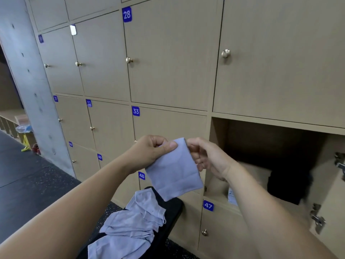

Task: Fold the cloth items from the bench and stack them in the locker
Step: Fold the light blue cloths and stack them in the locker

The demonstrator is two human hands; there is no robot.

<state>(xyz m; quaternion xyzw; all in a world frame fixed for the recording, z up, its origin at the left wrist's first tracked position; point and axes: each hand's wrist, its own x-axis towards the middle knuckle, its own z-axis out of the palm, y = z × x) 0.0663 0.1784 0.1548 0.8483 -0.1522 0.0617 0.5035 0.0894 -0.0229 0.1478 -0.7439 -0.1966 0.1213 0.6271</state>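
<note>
A folded light-blue cloth point(174, 170) hangs in the air in front of the lockers. My left hand point(152, 153) pinches its top left corner between thumb and fingers. At the cloth's top right edge my right hand point(206, 157) holds it with curled fingers. Below, several crumpled light-blue cloths point(131, 224) lie on a black bench point(170, 208). To the right, the open locker point(220, 133) shows a dark interior with a black item point(287, 186) and a small white piece point(232, 197) on its floor.
The locker's door point(330, 184) stands open at the far right, its metal hinges showing. Closed beige lockers with brass knobs and blue number tags fill the wall. A concrete pillar point(28, 81) rises at left beside dark speckled floor point(28, 176).
</note>
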